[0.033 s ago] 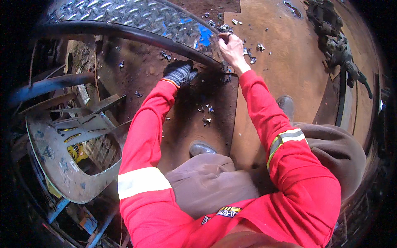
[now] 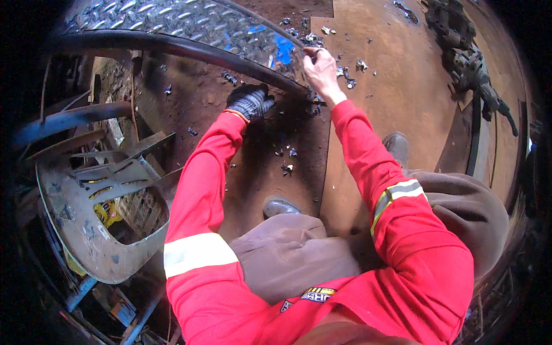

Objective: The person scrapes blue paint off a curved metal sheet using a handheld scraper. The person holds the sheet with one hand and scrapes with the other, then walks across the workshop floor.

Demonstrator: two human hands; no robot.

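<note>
A diamond-pattern metal plate [image 2: 190, 20] with a dark rounded front edge [image 2: 178, 46] lies at the top left. Patches of blue film [image 2: 284, 50] cling to it near its right corner. My bare right hand [image 2: 320, 69] is at that corner, thumb and fingers pinched together against the plate's right edge; whatever is between the fingertips is too small to make out. My left hand [image 2: 250, 102] wears a grey and black knitted glove. It is curled closed just below the front edge, and its fingertips and anything inside them are hidden.
Crumpled film scraps [image 2: 313, 39] litter the brown floor sheet [image 2: 391, 86] and the dirt. A worn plastic chair shell [image 2: 80, 230] stands at left among blue metal tubes [image 2: 69, 122] and wooden pieces. Greasy machine parts [image 2: 472, 69] lie at the far right. My boots [image 2: 280, 206] are below.
</note>
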